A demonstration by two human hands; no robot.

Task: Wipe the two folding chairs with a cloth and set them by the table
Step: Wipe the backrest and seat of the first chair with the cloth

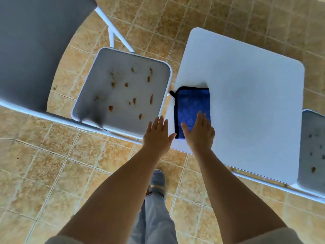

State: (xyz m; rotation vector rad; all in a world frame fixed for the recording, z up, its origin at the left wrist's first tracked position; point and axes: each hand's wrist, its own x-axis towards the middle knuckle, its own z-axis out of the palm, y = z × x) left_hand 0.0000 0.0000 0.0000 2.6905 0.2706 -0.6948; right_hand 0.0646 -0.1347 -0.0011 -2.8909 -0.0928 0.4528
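A folded blue cloth with a black edge lies on the near left part of the white table. My right hand lies flat, fingers spread, on the cloth's near end. My left hand hovers open above the near right corner of the left folding chair, whose grey seat is dotted with several brown dirt spots. Its grey backrest fills the upper left. A second folding chair shows at the right edge, its seat also spotted with dirt.
The floor is tan tile. My leg and shoe stand below the hands, close to the table's near corner. White chair frame tubes run behind the left seat, and another runs under the table's near edge.
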